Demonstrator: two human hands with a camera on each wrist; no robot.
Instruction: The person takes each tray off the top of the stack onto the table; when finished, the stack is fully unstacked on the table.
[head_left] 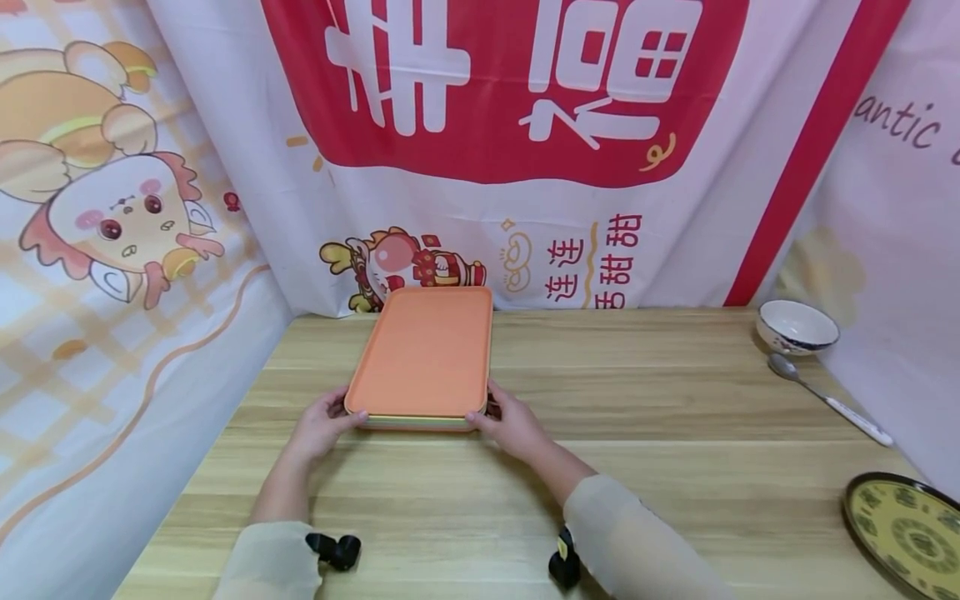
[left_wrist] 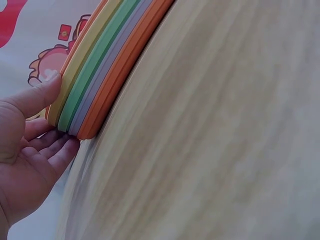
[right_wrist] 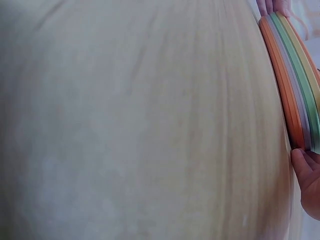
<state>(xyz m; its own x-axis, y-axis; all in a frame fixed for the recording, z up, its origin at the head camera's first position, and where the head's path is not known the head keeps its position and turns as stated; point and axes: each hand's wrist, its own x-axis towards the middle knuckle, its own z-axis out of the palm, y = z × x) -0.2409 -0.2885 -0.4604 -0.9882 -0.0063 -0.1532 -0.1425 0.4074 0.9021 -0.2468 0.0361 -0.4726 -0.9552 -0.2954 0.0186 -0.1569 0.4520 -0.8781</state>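
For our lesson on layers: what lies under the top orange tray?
Under the top orange tray, edges show of a yellow tray, green tray, pale purple tray and lower orange layer. Their flat upper faces are covered.

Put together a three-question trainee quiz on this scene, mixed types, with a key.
1. True or false: the left grip and the right grip both hold the tray stack.

2. Multiple choice: which thing lies nearest the bowl?
A) the plate
B) the spoon
C) the tray stack

3. Fill in the blank: in the left wrist view, the layer directly beneath the yellow tray is coloured ____.

Key: 1. True. 2. B. 3. Green.
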